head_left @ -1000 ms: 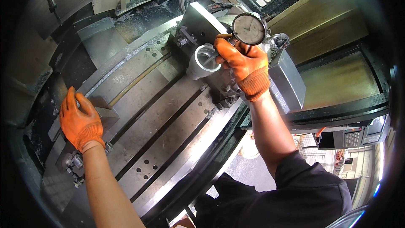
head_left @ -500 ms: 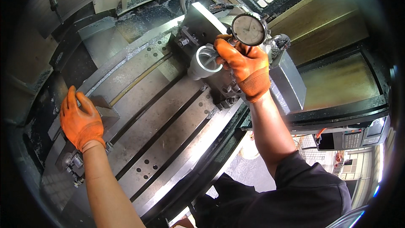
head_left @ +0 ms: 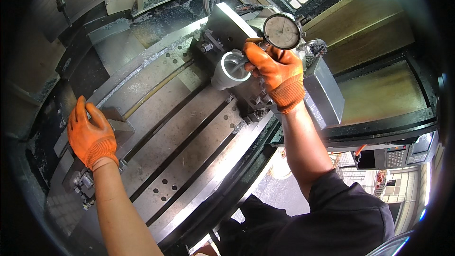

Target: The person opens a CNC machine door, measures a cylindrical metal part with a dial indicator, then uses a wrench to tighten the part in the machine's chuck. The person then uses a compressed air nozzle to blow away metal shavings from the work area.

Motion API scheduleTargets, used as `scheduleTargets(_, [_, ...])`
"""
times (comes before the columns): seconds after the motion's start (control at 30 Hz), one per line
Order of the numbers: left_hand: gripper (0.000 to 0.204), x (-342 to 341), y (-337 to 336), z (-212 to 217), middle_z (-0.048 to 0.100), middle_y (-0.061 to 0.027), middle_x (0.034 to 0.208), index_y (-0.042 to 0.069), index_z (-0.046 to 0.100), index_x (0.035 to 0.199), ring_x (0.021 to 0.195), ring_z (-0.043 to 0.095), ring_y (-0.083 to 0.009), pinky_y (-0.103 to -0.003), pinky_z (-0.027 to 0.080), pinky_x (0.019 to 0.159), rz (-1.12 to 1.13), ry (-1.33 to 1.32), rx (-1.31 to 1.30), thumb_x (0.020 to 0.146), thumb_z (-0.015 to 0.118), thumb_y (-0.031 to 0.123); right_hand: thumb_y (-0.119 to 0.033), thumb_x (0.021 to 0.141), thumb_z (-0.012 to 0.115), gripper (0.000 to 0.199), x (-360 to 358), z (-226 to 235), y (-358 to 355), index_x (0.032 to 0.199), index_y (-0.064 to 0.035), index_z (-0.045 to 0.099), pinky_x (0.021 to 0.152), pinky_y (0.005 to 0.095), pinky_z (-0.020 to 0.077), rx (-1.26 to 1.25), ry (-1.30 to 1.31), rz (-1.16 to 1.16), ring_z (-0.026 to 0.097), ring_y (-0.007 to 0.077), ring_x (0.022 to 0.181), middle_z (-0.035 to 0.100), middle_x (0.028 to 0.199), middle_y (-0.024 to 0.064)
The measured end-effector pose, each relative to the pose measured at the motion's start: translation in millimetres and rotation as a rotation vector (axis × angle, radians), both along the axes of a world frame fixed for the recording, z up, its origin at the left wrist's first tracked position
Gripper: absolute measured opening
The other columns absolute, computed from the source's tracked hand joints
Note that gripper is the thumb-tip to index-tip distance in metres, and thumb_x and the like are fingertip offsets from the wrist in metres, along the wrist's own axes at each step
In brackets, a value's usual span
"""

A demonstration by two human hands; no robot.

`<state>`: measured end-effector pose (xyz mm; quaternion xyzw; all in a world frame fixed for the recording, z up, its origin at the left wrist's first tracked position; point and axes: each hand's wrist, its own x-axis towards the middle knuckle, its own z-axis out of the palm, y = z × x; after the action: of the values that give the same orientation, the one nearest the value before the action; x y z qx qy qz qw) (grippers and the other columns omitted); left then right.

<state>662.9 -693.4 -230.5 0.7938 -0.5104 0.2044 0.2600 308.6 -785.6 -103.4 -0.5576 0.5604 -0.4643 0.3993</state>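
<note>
My right hand (head_left: 276,73), in an orange glove, is closed round the stem of a dial bore gauge (head_left: 282,31). The gauge's round face stands above my fingers. Its lower end reaches into the open mouth of a grey metal cylinder (head_left: 222,81), which sits against a dark fixture with bolts (head_left: 207,46). My left hand (head_left: 92,135), also gloved in orange, lies with its fingers stretched out on a metal block (head_left: 121,131) at the left end of the slotted machine table (head_left: 187,137). What lies under its palm is hidden.
A tall bright plate (head_left: 233,21) rises behind the cylinder. A grey metal box shape (head_left: 326,92) stands to the right of my right wrist. Metal chips line the machine's walls. Clamp hardware (head_left: 84,185) sits near my left wrist, and a control panel (head_left: 397,155) is at the right.
My right hand and the gauge have shifted slightly to the right, and the dial has tilted a little. The left hand stays in place.
</note>
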Motion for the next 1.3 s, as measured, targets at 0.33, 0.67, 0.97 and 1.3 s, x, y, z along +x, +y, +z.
scheduleTargets(0.33, [0.032, 0.0, 0.2, -0.9, 0.071, -0.017, 0.118, 0.004, 0.069, 0.122, 0.11, 0.066, -0.0349, -0.043, 0.051, 0.098, 0.004, 0.006, 0.011, 0.103, 0.055, 0.025, -0.018, 0.092, 0.075, 0.019, 1.2, -2.8, 6.0, 0.103, -0.0018, 0.075, 0.058, 0.0205, 0.0442, -0.079, 0.021, -0.006, 0.059, 0.0054, 0.062, 0.07, 0.075, 0.0017])
scheduleTargets(0.67, [0.031, 1.3, 0.0, -2.6, 0.071, -0.0178, 0.118, 0.005, 0.069, 0.122, 0.11, 0.066, -0.0354, -0.043, 0.051, 0.098, -0.002, 0.009, 0.0, 0.102, 0.055, 0.025, -0.017, 0.092, 0.075, 0.021, 5.6, -4.4, 8.3, 0.106, -0.002, 0.076, 0.059, 0.0197, 0.0445, -0.101, 0.024, -0.014, 0.06, 0.0048, 0.064, 0.07, 0.077, 0.0009])
scheduleTargets(0.97, [0.031, 1.6, -0.3, -3.1, 0.07, -0.0179, 0.118, 0.004, 0.069, 0.121, 0.111, 0.066, -0.0357, -0.044, 0.05, 0.098, -0.011, 0.018, -0.005, 0.102, 0.056, 0.025, -0.018, 0.09, 0.078, 0.029, 1.8, 0.0, 1.0, 0.111, 0.0006, 0.072, 0.07, 0.023, 0.0503, -0.001, -0.017, -0.002, 0.066, 0.0086, 0.077, 0.074, 0.087, 0.0032])
scheduleTargets(1.3, [0.031, -1.3, -0.7, 0.4, 0.071, -0.0172, 0.118, 0.004, 0.069, 0.121, 0.11, 0.066, -0.0353, -0.043, 0.05, 0.098, -0.003, 0.012, 0.0, 0.102, 0.056, 0.024, -0.017, 0.095, 0.072, 0.02, -3.1, -3.6, -2.3, 0.105, 0.0006, 0.075, 0.06, 0.0217, 0.0469, -0.097, 0.087, 0.016, 0.061, 0.0062, 0.066, 0.068, 0.078, 0.0024])
